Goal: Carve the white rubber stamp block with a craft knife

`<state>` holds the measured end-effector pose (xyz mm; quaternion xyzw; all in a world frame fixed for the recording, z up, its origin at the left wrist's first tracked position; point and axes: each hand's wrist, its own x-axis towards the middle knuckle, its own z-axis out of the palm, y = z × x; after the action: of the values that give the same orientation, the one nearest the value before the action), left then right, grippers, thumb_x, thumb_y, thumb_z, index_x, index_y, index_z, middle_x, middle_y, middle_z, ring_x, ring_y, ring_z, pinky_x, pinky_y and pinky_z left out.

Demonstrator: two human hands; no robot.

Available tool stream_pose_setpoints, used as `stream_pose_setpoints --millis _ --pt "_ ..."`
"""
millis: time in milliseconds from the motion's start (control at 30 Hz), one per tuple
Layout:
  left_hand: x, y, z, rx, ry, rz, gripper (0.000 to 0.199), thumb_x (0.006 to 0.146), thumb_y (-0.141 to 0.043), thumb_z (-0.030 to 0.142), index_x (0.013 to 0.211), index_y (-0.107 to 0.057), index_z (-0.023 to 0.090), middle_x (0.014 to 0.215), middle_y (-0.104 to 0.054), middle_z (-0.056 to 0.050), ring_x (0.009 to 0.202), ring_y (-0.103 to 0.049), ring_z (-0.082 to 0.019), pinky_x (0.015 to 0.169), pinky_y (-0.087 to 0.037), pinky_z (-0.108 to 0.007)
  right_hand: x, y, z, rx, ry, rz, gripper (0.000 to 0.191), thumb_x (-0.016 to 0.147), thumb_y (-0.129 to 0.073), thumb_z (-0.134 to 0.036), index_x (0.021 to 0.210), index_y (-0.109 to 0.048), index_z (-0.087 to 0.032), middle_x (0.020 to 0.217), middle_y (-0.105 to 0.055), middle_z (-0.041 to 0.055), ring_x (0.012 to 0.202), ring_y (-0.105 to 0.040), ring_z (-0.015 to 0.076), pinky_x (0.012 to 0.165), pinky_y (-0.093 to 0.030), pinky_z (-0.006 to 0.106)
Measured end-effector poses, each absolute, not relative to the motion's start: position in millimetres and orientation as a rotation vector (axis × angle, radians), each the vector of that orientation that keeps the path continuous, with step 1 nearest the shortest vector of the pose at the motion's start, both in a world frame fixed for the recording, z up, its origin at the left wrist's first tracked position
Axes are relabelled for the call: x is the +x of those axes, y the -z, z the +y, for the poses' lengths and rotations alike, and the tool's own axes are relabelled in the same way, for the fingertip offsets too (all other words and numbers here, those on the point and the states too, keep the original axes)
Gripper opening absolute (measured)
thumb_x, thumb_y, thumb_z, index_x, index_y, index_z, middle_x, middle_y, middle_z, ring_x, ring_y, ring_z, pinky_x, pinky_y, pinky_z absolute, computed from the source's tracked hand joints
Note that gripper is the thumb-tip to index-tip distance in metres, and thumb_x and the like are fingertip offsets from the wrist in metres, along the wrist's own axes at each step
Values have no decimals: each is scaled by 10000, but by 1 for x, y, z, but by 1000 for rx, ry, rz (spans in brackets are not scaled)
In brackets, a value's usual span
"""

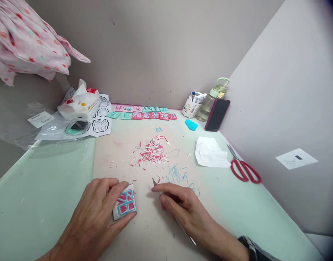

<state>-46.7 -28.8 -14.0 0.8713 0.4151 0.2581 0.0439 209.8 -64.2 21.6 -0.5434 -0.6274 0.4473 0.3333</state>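
My left hand (97, 214) grips a small square block (125, 203) by its edges on the beige mat (106, 152). Blue outlines and red patches mark the block's white top face. Pinched between thumb and fingers, a thin craft knife (186, 233) is in my right hand (182, 204), its blade tip pointing up and left, apart from the block. Beyond both hands lies a heap of red and white shavings (154, 150). Blue pen characters are drawn on the mat near my right hand.
Rows of pink, green and red character tiles (146, 115) line the back. At right are scissors (246, 170), tissue (211, 152), a phone (217, 115), a bottle (207, 105) and a pen jar (193, 105). A tissue pack (83, 103) sits back left.
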Motion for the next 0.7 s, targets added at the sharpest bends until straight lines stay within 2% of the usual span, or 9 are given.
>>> stream_pose_setpoints --millis 133,200,267,333,433,533,633,700 --pt "-47 16 -29 2566 -750 1249 484 897 -728 374 1309 -500 265 1155 -562 -70 1071 -563 -306 910 -475 -425 209 -21 -63 -1423 -1243 -1510 367 971 -543 -264 1327 -621 -216 709 -550 -48 619 -457 131 588 -382 264" --pt "-47 19 -29 2499 -700 1221 515 872 -758 358 1311 -496 295 1194 -579 -55 1103 -573 -303 924 -490 -419 209 -19 -62 -1423 -1250 -1488 337 955 -561 -263 1283 -610 -200 705 -526 -56 622 -446 128 590 -369 265" --pt "-47 24 -29 2445 -644 1209 545 862 -765 329 1329 -484 324 1248 -587 -47 1147 -575 -306 951 -498 -428 209 -18 -63 -1447 -1238 -1530 230 949 -575 -261 1159 -643 -197 685 -500 -61 615 -434 126 585 -364 264" --pt "-47 28 -29 2415 -627 1211 591 849 -773 327 1353 -466 342 1297 -580 -49 1193 -560 -318 980 -496 -448 209 -18 -65 -1483 -1161 -1660 174 954 -578 -244 1097 -670 -204 699 -517 -50 623 -445 128 593 -371 266" --pt "-46 30 -29 2415 -649 1220 642 820 -796 337 1364 -456 348 1320 -572 -54 1223 -544 -333 1008 -488 -473 209 -19 -69 -1492 -990 -1929 199 987 -547 -212 1127 -688 -224 823 -617 -2 702 -535 147 651 -411 280" --pt "-45 28 -30 2417 -631 1233 573 839 -771 328 1329 -473 340 1283 -582 -50 1196 -563 -321 995 -503 -467 209 -20 -71 -1472 -897 -2104 234 1025 -492 -216 1140 -696 -212 893 -651 37 750 -594 168 672 -428 297" --pt "-43 27 -32 2406 -619 1214 495 892 -692 301 1333 -470 333 1278 -576 -47 1195 -573 -297 990 -516 -439 209 -20 -70 -1458 -884 -2157 263 1029 -465 -213 1140 -701 -185 895 -651 54 736 -592 175 656 -417 308" --pt "-44 28 -31 2400 -655 1220 530 900 -666 299 1380 -444 332 1288 -575 -47 1200 -577 -290 994 -516 -426 209 -21 -69 -1477 -939 -2063 245 1011 -493 -212 1141 -700 -191 879 -640 41 736 -569 169 667 -413 305"
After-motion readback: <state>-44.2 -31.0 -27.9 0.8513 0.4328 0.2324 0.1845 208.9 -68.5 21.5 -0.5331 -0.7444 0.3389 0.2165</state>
